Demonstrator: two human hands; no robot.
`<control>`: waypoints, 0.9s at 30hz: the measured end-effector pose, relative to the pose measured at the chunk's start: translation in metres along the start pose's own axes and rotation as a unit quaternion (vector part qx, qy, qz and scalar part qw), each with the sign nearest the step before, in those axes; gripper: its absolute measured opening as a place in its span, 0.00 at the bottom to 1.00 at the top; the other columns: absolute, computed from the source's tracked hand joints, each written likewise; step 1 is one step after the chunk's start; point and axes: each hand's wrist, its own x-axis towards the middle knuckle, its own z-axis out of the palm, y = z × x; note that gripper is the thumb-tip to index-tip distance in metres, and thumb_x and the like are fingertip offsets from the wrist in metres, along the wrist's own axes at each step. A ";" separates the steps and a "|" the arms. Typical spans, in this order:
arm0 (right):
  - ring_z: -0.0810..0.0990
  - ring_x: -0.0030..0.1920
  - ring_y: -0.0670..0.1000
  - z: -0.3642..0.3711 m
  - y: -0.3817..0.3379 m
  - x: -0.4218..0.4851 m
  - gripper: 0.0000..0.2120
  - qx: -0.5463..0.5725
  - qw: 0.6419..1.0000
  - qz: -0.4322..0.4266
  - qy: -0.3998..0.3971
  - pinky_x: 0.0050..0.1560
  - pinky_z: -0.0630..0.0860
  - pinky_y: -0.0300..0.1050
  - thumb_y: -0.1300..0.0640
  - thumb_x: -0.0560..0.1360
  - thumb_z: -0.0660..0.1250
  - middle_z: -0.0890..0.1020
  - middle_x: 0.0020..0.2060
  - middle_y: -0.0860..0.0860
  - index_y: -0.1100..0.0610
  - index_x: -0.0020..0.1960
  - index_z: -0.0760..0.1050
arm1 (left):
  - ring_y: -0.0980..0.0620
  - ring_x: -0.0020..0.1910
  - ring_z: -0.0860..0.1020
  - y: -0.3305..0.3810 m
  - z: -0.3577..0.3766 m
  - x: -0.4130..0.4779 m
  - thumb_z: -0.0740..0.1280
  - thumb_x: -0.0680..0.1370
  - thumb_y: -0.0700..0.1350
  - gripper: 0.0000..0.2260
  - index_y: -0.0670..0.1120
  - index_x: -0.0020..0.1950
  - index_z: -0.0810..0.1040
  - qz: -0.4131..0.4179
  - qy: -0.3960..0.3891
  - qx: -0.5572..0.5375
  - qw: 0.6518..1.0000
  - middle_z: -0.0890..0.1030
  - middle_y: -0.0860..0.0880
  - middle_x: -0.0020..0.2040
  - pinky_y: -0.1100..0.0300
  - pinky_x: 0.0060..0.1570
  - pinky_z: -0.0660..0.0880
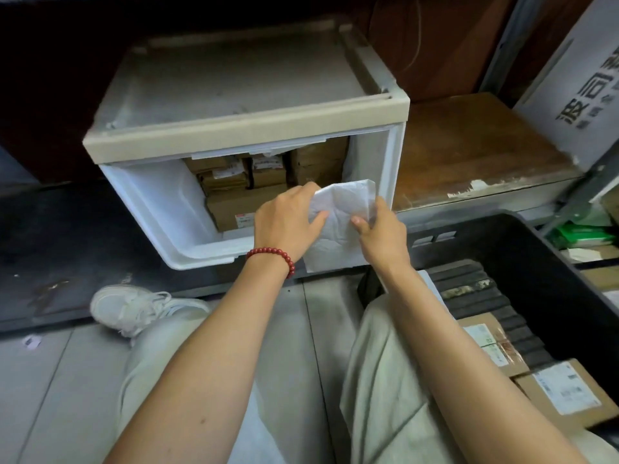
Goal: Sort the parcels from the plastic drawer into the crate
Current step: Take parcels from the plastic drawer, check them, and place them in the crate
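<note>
The left hand point(288, 222) and right hand point(382, 232) each pinch an edge of a limp white parcel point(341, 209) over the front right corner of the drawer point(157, 205). The crate point(502, 239) waits at four o'clock. That slack bag could slip from such light holds on the swing across, or catch on the drawer's rim.

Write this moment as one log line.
left hand, right hand: grip crumpled white plastic parcel; white plastic drawer: open, brown cardboard boxes inside; black plastic crate: labelled boxes inside
</note>
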 end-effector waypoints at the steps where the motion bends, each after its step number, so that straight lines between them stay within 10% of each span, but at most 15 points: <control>1: 0.77 0.55 0.57 -0.009 0.006 0.001 0.12 -0.007 1.000 0.000 0.003 0.52 0.73 0.50 0.55 0.80 0.63 0.79 0.55 0.56 0.57 0.61 0.70 | 0.49 0.50 0.77 0.006 0.005 0.002 0.63 0.78 0.54 0.14 0.50 0.61 0.73 0.002 -0.006 -0.006 1.000 0.79 0.50 0.52 0.60 0.39 0.65; 15: 0.75 0.45 0.50 -0.114 0.128 0.008 0.09 -0.053 0.973 0.077 0.211 0.38 0.66 0.43 0.55 0.79 0.64 0.77 0.46 0.51 0.58 0.56 0.71 | 0.50 0.64 0.72 0.075 0.092 0.021 0.62 0.79 0.54 0.23 0.54 0.72 0.63 0.138 -0.089 0.020 0.986 0.74 0.52 0.67 0.52 0.61 0.67; 27: 0.78 0.54 0.55 -0.044 0.198 0.054 0.15 -0.111 0.974 0.196 0.002 0.54 0.75 0.51 0.54 0.79 0.65 0.78 0.59 0.57 0.58 0.64 0.70 | 0.48 0.60 0.75 0.062 0.090 0.058 0.61 0.79 0.54 0.19 0.55 0.69 0.64 0.196 -0.147 0.066 0.967 0.76 0.52 0.64 0.52 0.57 0.70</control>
